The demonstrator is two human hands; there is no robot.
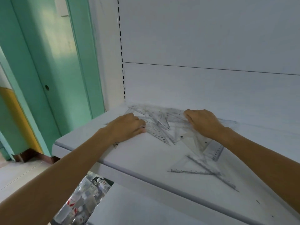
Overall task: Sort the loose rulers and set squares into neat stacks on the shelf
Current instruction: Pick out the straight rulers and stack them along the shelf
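Clear plastic rulers [159, 125] scattered on white shelf [146, 159], both hands [128, 127] pressing them

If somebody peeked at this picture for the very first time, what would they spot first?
Probably the two bare arms reaching in, with the left hand and right hand pressing down on a messy heap of see-through rulers and set squares at the back of the white shelf. Next, the bright green door on the left, and one lone set square lying nearer the shelf's front edge.
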